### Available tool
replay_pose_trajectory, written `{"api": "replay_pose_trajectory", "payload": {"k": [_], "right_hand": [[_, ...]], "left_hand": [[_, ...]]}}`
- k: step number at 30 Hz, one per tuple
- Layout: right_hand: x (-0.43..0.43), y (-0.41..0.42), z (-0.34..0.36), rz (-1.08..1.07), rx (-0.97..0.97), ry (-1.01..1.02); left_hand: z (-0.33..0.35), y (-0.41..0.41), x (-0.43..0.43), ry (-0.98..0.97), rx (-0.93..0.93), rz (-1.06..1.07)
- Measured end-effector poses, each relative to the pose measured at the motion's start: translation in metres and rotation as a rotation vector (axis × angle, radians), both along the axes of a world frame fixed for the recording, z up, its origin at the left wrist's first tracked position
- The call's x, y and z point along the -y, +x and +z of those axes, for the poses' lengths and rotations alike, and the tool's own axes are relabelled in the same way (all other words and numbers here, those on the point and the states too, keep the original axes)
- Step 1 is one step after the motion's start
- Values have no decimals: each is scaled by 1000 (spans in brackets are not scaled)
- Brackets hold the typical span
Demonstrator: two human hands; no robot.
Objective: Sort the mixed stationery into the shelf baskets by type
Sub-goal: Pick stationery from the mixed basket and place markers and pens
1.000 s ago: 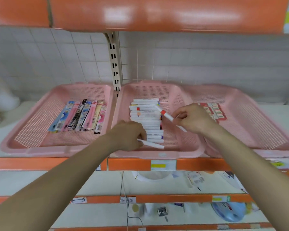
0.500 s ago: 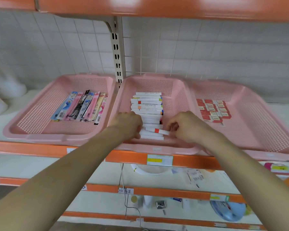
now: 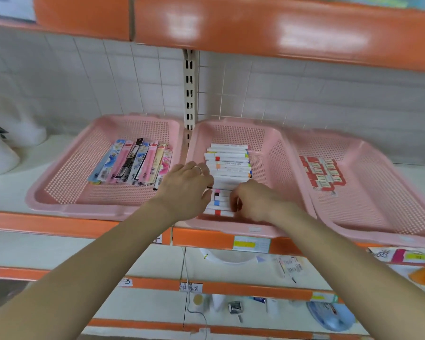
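Note:
Three pink baskets stand side by side on the shelf. The middle basket (image 3: 275, 153) holds a row of white markers (image 3: 227, 165) with coloured bands. My left hand (image 3: 187, 187) lies with relaxed fingers against the left ends of the front markers. My right hand (image 3: 253, 202) has curled fingers at the right ends of the front markers, beside a red-banded marker (image 3: 217, 212); its fingertips are hidden. The left basket (image 3: 66, 177) holds packaged pens (image 3: 133, 163). In the right basket (image 3: 378, 192) lie red and white erasers (image 3: 322, 173).
An orange shelf (image 3: 280, 28) hangs overhead and a slotted metal upright (image 3: 189, 94) runs behind the baskets. White bags (image 3: 0, 148) sit at the far left. Lower shelves (image 3: 231, 288) carry small goods, with a blue item (image 3: 329, 315) at the bottom right.
The red-banded marker that my right hand carried now lies at the front of the row. My left hand's marker is in the row too, and both hands have closed in on the markers' ends.

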State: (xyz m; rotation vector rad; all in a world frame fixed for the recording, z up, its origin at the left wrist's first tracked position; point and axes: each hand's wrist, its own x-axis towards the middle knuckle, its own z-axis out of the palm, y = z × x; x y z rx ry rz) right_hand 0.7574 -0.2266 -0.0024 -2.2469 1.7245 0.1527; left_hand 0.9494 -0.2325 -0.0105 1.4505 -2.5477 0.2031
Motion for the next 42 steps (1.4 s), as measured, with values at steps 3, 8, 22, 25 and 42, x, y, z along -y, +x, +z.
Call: {"api": "replay_pose_trajectory", "payload": {"k": [3, 8, 22, 25, 42], "right_hand": [[5, 12, -5, -29, -34, -27], [7, 10, -8, -93, -84, -56], [-68, -58, 27, -364, 104, -458], [-89, -87, 31, -405, 113, -495], [-256, -387, 47, -641, 121, -506]], "left_hand": [[1, 15, -6, 2, -88, -16], [-3, 28, -7, 29, -113, -38], [17, -35, -15, 86, -158, -112], [24, -65, -26, 76, -155, -125], [31, -373, -148, 111, -153, -255]]}}
